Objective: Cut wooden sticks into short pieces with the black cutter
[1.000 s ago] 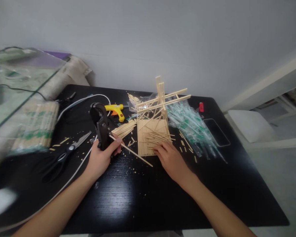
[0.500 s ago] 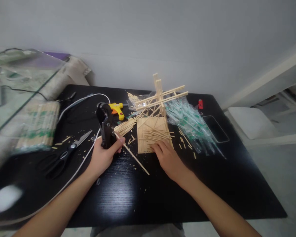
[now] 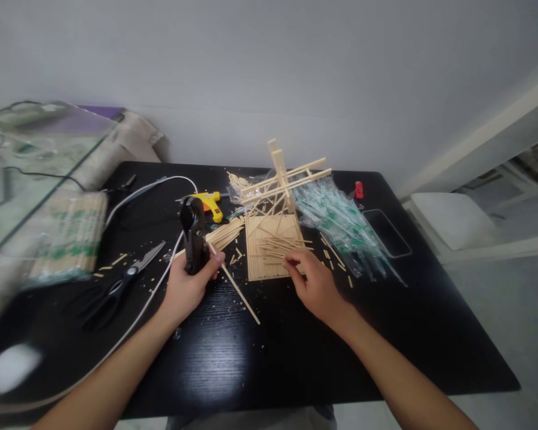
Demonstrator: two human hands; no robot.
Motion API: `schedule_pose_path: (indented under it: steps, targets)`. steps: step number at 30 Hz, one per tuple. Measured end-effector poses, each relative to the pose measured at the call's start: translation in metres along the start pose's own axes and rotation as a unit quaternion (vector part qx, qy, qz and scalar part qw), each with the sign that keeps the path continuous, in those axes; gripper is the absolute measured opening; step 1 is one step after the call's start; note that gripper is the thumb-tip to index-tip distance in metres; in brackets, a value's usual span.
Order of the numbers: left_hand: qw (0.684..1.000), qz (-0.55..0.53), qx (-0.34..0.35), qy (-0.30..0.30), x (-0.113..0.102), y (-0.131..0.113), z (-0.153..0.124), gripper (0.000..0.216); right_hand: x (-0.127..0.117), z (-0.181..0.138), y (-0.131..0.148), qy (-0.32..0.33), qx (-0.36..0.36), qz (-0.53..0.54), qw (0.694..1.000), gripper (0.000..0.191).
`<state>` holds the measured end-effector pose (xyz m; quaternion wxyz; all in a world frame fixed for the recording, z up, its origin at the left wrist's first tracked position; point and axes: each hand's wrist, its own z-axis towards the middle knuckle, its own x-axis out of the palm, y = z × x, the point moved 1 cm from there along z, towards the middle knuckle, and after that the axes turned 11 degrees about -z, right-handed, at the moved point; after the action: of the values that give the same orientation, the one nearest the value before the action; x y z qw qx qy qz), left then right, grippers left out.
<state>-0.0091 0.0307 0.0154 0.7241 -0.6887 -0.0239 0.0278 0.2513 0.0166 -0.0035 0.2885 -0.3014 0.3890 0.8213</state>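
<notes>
My left hand [image 3: 189, 291] is wrapped round a black hand cutter [image 3: 194, 230], its jaw end pointing up. The thumb of that hand also pins a thin wooden stick [image 3: 240, 291] that slants down to the right over the table. My right hand [image 3: 316, 286] has its fingertips pinched together at the edge of a loose pile of short sticks [image 3: 278, 245]; what they hold, if anything, is hidden. The pile lies on a flat panel of sticks laid side by side [image 3: 253, 239]. Behind the panel stands a frame of crossed sticks [image 3: 284, 179].
A yellow glue gun [image 3: 210, 203] and a bundle of sticks [image 3: 226, 233] lie beyond my left hand. Scissors [image 3: 125, 278] and a white cable [image 3: 150, 292] are to the left. Green-printed plastic wrappers [image 3: 336, 215], a phone [image 3: 388, 233] and a red object [image 3: 358, 190] are at right.
My right hand has shifted to the right along the pile, its fingertips drawn closer together. My left hand keeps the cutter and stick much as before. The view has shifted slightly.
</notes>
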Motion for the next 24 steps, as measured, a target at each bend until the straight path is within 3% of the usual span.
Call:
schedule_pose_path:
  steps: [6,10,15,21,24]
  targets:
    - [0.999,0.031,0.017,0.011,-0.002,0.005,-0.001,0.028,0.009,-0.004,-0.002,-0.014,-0.011,0.026,1.0,0.006]
    - [0.998,0.041,0.029,0.027,-0.003,0.007,-0.002,0.027,0.013,-0.004,-0.003,-0.012,-0.007,0.033,0.999,0.015]
    - [0.997,0.059,0.041,0.034,-0.001,0.006,-0.003,0.028,0.011,-0.002,-0.009,-0.013,0.046,0.06,0.997,0.031]
    - [0.996,0.063,0.04,0.043,0.002,0.004,-0.003,0.027,0.011,-0.001,-0.009,-0.02,0.114,0.112,0.987,0.037]
    - [0.996,0.064,0.038,0.039,0.002,0.005,-0.003,0.027,0.01,0.0,-0.007,-0.021,0.113,0.105,0.988,0.026]
